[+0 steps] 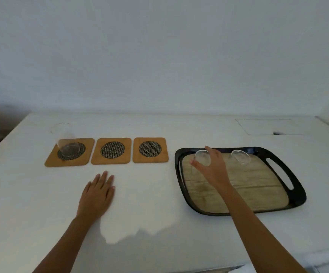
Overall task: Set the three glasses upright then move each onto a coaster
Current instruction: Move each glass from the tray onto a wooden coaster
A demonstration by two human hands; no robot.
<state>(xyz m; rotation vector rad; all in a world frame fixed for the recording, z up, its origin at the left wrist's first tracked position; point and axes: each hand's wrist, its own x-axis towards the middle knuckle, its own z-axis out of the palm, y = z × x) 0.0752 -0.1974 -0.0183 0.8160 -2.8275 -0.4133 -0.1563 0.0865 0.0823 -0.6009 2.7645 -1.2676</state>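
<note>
One clear glass (66,141) stands upright on the left wooden coaster (51,161). The middle coaster (112,149) and the right coaster (150,149) carry nothing. Two more clear glasses lie on their sides at the far end of the black tray (295,194). My right hand (211,166) reaches over the left one of them (202,155), fingers curved around it. The other lying glass (240,156) is apart to the right. My left hand (98,194) rests flat on the white table, fingers spread, in front of the middle coaster.
The tray holds a tan woven mat (258,186) and has handle slots at its sides. A rectangular panel (268,126) with a dark gap is set into the tabletop at the back right. The table's left edge (4,138) drops off beside the left coaster.
</note>
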